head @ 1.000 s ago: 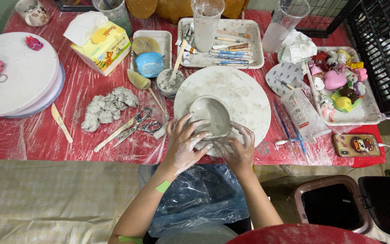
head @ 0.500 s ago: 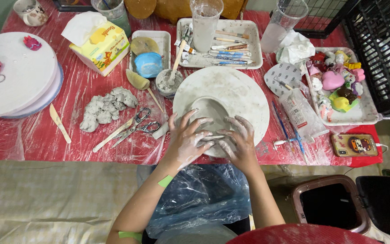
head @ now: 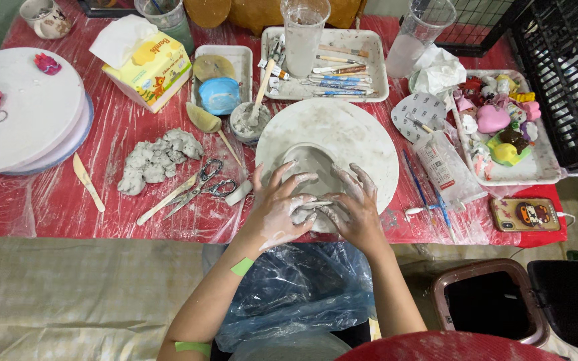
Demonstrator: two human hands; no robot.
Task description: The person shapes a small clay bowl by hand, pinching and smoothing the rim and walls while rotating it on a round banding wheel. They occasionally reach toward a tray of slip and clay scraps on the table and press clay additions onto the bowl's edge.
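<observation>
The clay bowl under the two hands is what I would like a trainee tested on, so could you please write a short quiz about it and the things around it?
1. True or false: both hands touch the clay bowl.
2. What does the bowl rest on? A) the round white board B) the tissue box C) the tool tray
3. Which metal tool lies on the red table cover between the lump of grey clay and the left hand?

Key
1. True: the left hand and right hand, both smeared with clay, press on the bowl's near side.
2. A
3. The scissors.
</observation>
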